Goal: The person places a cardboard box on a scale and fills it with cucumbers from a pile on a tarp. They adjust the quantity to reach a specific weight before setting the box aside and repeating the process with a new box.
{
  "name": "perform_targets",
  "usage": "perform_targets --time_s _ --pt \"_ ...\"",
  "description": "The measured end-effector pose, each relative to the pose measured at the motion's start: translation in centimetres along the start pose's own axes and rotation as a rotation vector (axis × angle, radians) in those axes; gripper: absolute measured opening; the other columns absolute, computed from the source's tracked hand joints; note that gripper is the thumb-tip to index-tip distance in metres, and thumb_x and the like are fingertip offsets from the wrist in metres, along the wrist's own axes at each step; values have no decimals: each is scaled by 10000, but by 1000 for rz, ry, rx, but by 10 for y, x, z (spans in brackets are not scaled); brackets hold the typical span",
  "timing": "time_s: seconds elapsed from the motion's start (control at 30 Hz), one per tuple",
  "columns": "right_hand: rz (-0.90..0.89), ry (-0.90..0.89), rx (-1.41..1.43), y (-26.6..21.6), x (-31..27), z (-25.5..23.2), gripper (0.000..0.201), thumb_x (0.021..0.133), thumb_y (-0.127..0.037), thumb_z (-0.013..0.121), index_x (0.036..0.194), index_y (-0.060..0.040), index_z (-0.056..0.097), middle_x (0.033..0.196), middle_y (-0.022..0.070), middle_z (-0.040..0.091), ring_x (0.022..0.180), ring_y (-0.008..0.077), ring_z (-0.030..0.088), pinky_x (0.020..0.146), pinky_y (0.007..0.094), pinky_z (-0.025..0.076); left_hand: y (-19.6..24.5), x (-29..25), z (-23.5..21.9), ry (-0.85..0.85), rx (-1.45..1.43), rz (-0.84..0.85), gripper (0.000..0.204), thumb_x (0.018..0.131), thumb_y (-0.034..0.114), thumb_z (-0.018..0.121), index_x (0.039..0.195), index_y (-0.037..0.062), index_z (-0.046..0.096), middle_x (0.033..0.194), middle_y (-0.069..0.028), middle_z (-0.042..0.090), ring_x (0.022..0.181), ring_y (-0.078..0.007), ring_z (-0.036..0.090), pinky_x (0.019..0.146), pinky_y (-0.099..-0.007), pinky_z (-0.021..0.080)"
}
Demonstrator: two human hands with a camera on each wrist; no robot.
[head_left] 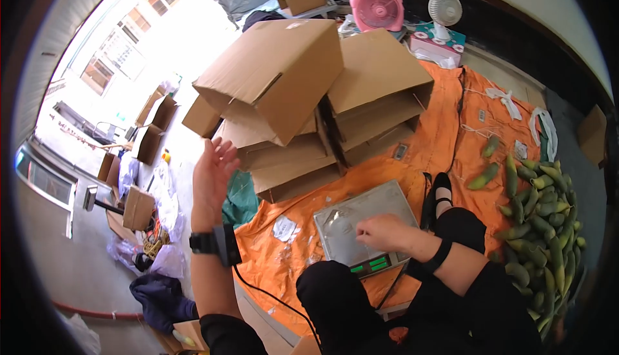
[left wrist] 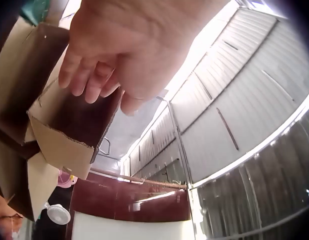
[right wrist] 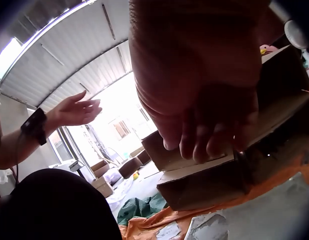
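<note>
My left hand is raised with its fingers spread and holds nothing. It is just left of a stack of cardboard boxes, apart from them. The top box lies tilted on the stack. In the left wrist view the left hand hovers close to a box's open flap. My right hand hangs over the metal plate of a digital scale, fingers loosely curled and empty. Its fingers hang above the plate in the right wrist view.
An orange tarp covers the floor. A pile of long green fruits lies at the right. A pink fan and a white fan stand behind the boxes. More open boxes and bags lie at the left. My legs are by the scale.
</note>
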State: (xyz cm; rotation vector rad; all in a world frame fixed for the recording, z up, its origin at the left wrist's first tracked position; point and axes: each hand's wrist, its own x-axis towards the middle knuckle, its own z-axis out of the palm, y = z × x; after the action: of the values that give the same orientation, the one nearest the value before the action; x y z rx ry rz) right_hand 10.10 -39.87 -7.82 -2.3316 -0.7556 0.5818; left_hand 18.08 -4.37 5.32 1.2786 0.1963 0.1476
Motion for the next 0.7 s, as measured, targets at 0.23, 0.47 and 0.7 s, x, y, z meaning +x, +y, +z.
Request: perform_targets --time_s 0.23,0.47,0.7 --pt "-58 -34 -20 -8 -7 -7 241 856 -292 578 926 -65 618 931 140 665 907 341 636 777 458 501 -6 92 52 73 -99 71 701 903 476 595 1323 -35 364 1232 -172 528 1164 -305 512 985 -417 434" --pt "-38 -104 -24 -10 -7 -11 232 860 -286 605 982 -89 609 975 120 644 975 322 619 806 451 487 -26 125 89 1 -134 -26 425 917 308 623 1225 35 519 1196 -95 590 1081 -269 584 922 -394 480" --pt "-37 -71 -55 -6 -7 -6 251 834 -268 652 964 -60 600 922 148 657 913 349 636 771 458 494 -22 90 88 62 -153 -25 334 925 144 581 1224 7 525 1198 -117 593 1073 -273 594 936 -428 496"
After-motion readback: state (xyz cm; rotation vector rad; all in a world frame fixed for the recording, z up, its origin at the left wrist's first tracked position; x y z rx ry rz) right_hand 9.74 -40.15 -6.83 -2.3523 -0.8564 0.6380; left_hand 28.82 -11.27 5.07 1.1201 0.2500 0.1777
